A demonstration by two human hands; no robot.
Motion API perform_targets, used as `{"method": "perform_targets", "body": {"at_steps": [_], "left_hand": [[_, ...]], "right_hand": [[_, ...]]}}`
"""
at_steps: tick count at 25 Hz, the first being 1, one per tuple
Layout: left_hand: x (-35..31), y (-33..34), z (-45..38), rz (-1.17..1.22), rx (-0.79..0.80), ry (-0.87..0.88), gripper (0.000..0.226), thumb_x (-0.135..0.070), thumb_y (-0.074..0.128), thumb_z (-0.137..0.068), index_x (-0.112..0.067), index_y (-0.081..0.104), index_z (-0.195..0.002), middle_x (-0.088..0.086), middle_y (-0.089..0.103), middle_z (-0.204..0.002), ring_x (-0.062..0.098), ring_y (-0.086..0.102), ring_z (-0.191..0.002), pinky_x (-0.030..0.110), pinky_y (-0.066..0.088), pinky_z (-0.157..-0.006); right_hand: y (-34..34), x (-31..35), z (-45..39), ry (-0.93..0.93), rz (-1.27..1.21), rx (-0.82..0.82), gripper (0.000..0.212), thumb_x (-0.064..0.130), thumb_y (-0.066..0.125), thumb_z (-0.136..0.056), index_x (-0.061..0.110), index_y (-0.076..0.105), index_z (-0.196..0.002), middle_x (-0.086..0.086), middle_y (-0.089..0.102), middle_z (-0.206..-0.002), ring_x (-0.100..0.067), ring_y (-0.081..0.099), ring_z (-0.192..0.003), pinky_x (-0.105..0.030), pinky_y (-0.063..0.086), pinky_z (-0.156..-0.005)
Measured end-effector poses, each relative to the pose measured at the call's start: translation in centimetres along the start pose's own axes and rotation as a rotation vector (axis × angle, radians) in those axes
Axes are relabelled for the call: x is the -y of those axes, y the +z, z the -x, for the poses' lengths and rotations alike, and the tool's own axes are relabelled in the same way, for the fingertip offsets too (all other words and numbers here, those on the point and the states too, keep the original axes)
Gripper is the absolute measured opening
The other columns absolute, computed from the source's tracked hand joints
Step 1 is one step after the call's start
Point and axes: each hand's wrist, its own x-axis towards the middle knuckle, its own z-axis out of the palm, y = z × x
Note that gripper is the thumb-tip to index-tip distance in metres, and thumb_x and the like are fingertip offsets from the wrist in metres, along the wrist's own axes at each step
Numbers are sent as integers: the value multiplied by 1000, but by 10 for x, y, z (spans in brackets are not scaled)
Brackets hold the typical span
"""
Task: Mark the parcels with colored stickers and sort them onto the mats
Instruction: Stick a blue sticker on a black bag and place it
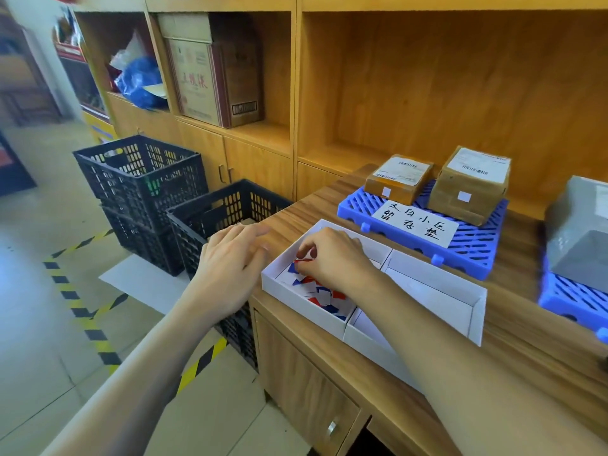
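Head | right hand (332,258) fingers (304,255) pinching stickers (317,291) | in tray (296,299)

The counter (329,205) is faced in matt wood-grain laminate. At two o'clock, blue mats (473,248) of glossy moulded plastic are seen, bearing parcels (398,179) wrapped in shiny brown tape. The divided tray (473,311) is of matt white card. At ten o'clock, black crates (138,172) are of perforated plastic.

Paper sign (415,226) on the blue mat (473,251), handwritten: 太白小区 / 暂存垫. Carton (200,83) on my shelf: red characters, likely 五粮液 (blurred). Shipping labels (478,165) on the parcels: print too small to read.
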Motion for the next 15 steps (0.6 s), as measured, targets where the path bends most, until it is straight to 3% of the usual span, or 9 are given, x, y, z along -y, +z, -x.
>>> {"method": "perform_targets", "body": {"at_steps": [5, 10, 15], "left_hand": [[8, 6, 3, 3, 21, -20, 39, -31, 35, -103, -34, 47, -140, -7, 45, -148, 23, 24, -144, 47, 19, -116], [7, 10, 6, 16, 9, -16, 38, -32, 38, -104, -32, 48, -140, -8, 43, -150, 22, 24, -143, 44, 17, -117], [-3, 9, 7, 25, 5, 2, 38, -29, 41, -102, -33, 49, -139, -7, 44, -149, 23, 26, -144, 45, 20, -116]], "right_hand": [[8, 4, -8, -15, 63, 15, 16, 35, 71, -86, 29, 72, -101, 2, 70, -100, -22, 60, -101, -38, 38, -87], [8, 7, -7, -12, 13, 2, 19, 25, 74, -83, 29, 63, -98, 4, 67, -103, -20, 58, -100, -36, 34, -86], [2, 3, 5, 24, -157, 34, 13, 18, 70, -85, 28, 66, -93, 5, 69, -96, -19, 62, -97, -40, 46, -93]]}}
